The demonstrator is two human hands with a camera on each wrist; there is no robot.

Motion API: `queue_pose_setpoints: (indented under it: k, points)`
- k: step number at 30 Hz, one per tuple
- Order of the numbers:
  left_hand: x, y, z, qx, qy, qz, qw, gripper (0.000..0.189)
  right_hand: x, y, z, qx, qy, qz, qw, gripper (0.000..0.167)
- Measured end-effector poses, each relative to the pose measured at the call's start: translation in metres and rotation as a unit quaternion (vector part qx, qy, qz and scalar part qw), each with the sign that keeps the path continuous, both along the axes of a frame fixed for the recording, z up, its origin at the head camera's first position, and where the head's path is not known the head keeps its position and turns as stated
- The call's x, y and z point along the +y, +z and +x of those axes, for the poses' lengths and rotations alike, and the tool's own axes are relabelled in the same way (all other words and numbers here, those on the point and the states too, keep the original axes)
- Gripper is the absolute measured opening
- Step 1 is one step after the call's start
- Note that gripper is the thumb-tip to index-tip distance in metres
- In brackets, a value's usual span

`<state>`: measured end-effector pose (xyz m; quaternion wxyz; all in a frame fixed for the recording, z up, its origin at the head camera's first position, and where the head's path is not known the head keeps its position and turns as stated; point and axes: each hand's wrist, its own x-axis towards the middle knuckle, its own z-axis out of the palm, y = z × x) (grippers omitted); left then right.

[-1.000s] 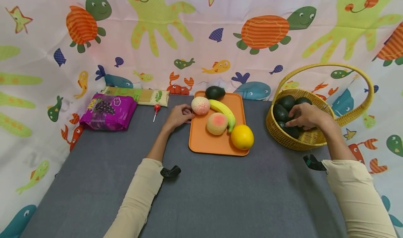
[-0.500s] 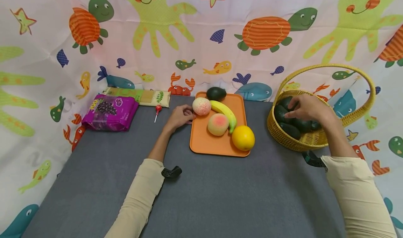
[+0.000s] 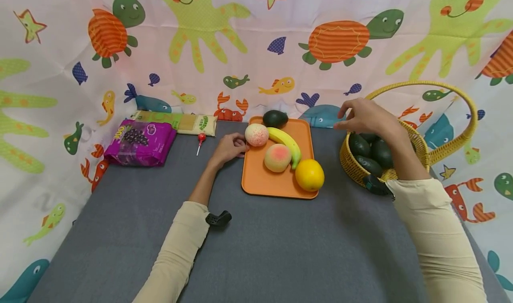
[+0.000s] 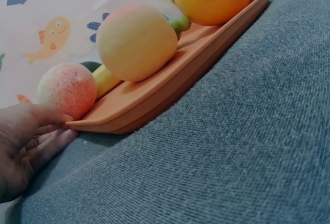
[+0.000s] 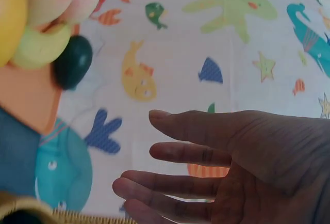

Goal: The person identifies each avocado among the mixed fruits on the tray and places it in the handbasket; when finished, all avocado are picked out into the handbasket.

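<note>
At the left edge of an orange tray (image 3: 260, 185), my left hand (image 3: 230, 148) pinches the rim, thumb above and fingers below in the left wrist view. On the tray lie a speckled pale peach (image 3: 256, 135), a rosier peach (image 3: 277, 158), a banana (image 3: 286, 142), an avocado (image 3: 275, 119) and a yellow-orange round fruit (image 3: 310, 175). My right hand (image 3: 366, 116) hovers over the left rim of a yellow wicker basket (image 3: 352, 167), fingers spread with nothing between them. Several dark avocados (image 3: 369, 165) sit inside the basket, partly hidden by my right hand and wrist.
A purple grape-printed bag (image 3: 140, 143) lies at the back left, against a flat yellow-green packet (image 3: 196, 124). Between packet and left hand lies a red lollipop (image 3: 201, 139). The basket's tall handle (image 3: 466, 134) arches up at the right. A patterned curtain (image 3: 256, 49) stands behind.
My right hand has risen out of the basket and moved left, without an avocado. The avocados in the basket have shifted since the first frame. My left hand stays at the tray.
</note>
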<state>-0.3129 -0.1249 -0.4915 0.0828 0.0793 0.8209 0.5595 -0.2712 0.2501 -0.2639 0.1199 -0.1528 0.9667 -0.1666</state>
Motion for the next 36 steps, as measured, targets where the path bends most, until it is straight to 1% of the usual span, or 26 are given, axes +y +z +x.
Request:
queue_pose_setpoints:
  k: [3,7,11,17,20,24,29,32,36]
  points:
    - [0.000,0.000,0.000,0.001,-0.001,0.003,1.0000,0.039,-0.017,0.004,-0.007,-0.002,0.005,-0.010,0.9999,0.039]
    - [0.000,-0.001,0.000,0.000,0.000,0.003,1.0000,0.040,-0.039,0.005,-0.021,-0.017,0.003,-0.011,0.9998,0.040]
    - [0.000,-0.002,0.000,-0.002,-0.002,0.004,1.0000,0.041,-0.061,0.002,-0.037,-0.032,-0.003,-0.007,0.9995,0.040]
    - [0.000,-0.001,0.001,0.000,-0.002,0.012,0.9999,0.040,-0.088,-0.005,-0.060,-0.038,-0.015,-0.001,0.9992,0.041]
    - [0.000,0.000,0.000,0.000,-0.003,0.014,0.9999,0.040,-0.096,-0.012,-0.072,-0.044,-0.020,0.008,0.9988,0.039]
    - [-0.001,-0.001,0.000,-0.006,-0.008,0.010,0.9999,0.041,-0.102,-0.025,-0.088,-0.062,-0.032,0.013,0.9975,0.039]
    - [-0.001,-0.001,-0.001,-0.006,-0.005,0.013,0.9999,0.040,-0.103,-0.045,-0.108,-0.079,-0.039,0.001,0.9961,0.044]
    - [0.000,0.000,-0.002,-0.006,-0.005,0.013,0.9999,0.040,-0.103,-0.057,-0.119,-0.084,-0.035,-0.004,0.9958,0.047]
    - [-0.001,0.000,-0.002,-0.011,-0.005,0.016,0.9998,0.041,-0.105,-0.072,-0.129,-0.086,-0.021,-0.013,0.9960,0.046]
